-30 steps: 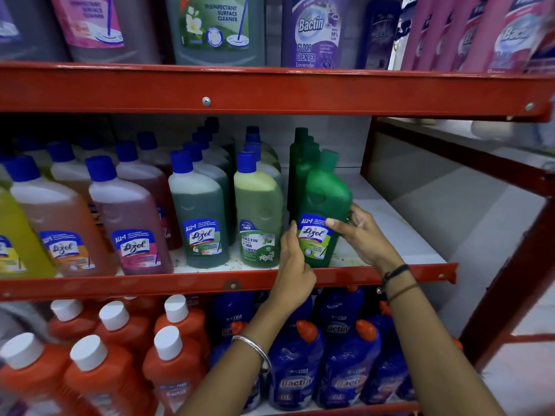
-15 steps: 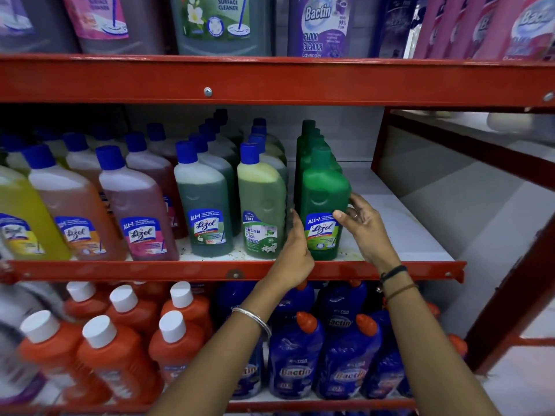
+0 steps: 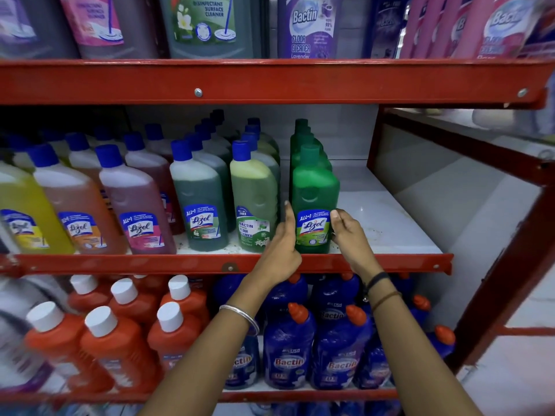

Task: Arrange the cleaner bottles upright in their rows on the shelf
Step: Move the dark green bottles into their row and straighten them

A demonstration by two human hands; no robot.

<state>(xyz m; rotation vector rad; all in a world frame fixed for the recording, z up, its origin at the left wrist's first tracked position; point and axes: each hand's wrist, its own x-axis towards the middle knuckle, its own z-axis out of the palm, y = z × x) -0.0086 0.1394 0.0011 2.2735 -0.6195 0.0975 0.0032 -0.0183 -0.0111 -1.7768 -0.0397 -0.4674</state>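
Note:
A bright green Lizol bottle (image 3: 313, 193) stands upright at the front of the rightmost row on the middle shelf (image 3: 387, 226). My left hand (image 3: 283, 247) presses flat against its left side, thumb up. My right hand (image 3: 347, 232) holds its right side at label height. More green bottles (image 3: 301, 133) line up behind it. To its left stand upright rows: a light green Bactin bottle (image 3: 253, 190), a dark green Lizol bottle (image 3: 198, 199), a pink bottle (image 3: 135, 202), an orange bottle (image 3: 72, 199) and a yellow bottle (image 3: 24, 205).
The red shelf rail (image 3: 210, 262) runs under my hands. Bare white shelf lies right of the green row. Orange bottles with white caps (image 3: 120, 331) and blue Bactin bottles (image 3: 288, 346) fill the lower shelf. Large bottles stand on the top shelf (image 3: 270, 79). A red upright post (image 3: 510, 265) stands at right.
The green bottle leaned to the right a second ago; it now stands straight in its row. Both hands have stayed at its sides throughout.

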